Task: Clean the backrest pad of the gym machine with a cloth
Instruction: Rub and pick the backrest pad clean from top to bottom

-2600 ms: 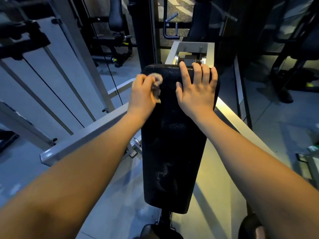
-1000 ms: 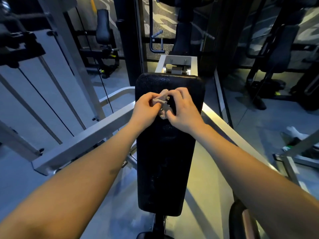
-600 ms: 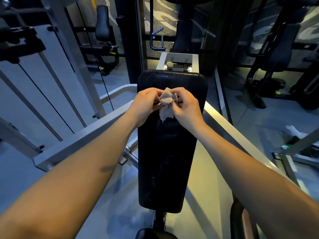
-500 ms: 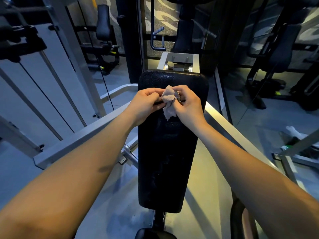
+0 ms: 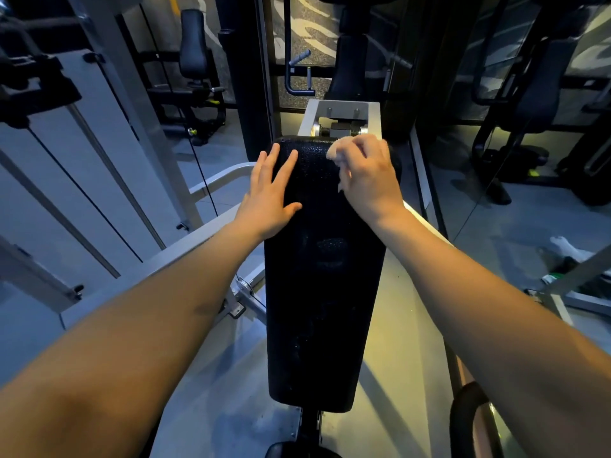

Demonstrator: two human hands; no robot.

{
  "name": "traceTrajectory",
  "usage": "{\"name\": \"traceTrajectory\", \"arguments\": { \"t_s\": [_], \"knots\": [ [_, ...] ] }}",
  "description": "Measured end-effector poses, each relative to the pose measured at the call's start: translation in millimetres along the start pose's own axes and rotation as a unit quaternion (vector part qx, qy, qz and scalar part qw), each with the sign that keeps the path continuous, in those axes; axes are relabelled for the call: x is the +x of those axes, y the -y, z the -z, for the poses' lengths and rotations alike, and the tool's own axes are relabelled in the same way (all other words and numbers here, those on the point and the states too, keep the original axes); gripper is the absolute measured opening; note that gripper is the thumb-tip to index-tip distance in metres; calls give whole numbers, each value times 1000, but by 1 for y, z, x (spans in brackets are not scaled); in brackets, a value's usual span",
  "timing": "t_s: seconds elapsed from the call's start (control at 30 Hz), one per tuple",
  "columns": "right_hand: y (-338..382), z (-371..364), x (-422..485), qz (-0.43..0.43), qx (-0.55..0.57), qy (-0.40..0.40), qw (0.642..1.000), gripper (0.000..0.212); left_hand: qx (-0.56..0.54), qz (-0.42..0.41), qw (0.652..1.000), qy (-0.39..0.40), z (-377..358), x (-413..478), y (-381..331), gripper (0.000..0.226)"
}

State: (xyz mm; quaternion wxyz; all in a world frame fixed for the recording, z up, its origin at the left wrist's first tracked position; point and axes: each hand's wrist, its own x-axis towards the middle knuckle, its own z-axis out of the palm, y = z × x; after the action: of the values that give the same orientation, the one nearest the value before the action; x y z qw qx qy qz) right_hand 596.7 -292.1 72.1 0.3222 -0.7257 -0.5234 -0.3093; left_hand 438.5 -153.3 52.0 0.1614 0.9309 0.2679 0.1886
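Only two arms and two hands of the person show. The left arm [image 5: 148, 325] is bare all the way from the near edge down to the wrist, and so is the right arm [image 5: 479, 292]. Both arms look thick up close and get thin at the wrists. The left hand [image 5: 269, 196] is bare too, with long fingers [image 5: 272, 163] and a thumb [image 5: 292, 208] in view. The right hand [image 5: 367, 180] shows its bare back and knuckles [image 5: 370, 160]
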Motion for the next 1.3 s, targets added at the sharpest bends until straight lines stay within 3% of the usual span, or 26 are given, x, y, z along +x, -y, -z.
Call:
{"name": "traceTrajectory", "arguments": {
  "t_s": [0.23,0.47,0.53,0.63,0.7,0.9,1.1,1.3],
  "knots": [
    [3,-27,-2,17,-10,-13,1000,24,44,-4,999,-5,-7,2,6,104],
    [0,-35,-62,91,-8,105,990,24,62,-11,998,-19,-10,3,8,102],
    [-5,-22,-45,99,-18,80,992,25,65,-11,998,-21,-11,4,7,102],
    [-14,-4,-16,31,-67,-13,997,24,73,-7,997,-29,-12,3,7,102],
    [-15,-3,-12,14,-94,-26,995,25,77,-6,996,-33,-14,3,7,103],
    [-16,-17,-47,26,-73,5,997,31,82,-7,996,-46,-18,3,7,102],
    [-19,-9,-79,95,-67,94,989,22,84,0,995,-55,-21,1,4,104],
    [-24,11,-9,45,-142,-42,988,20,86,13,995,-54,-21,-2,-2,104]
  ]
}}
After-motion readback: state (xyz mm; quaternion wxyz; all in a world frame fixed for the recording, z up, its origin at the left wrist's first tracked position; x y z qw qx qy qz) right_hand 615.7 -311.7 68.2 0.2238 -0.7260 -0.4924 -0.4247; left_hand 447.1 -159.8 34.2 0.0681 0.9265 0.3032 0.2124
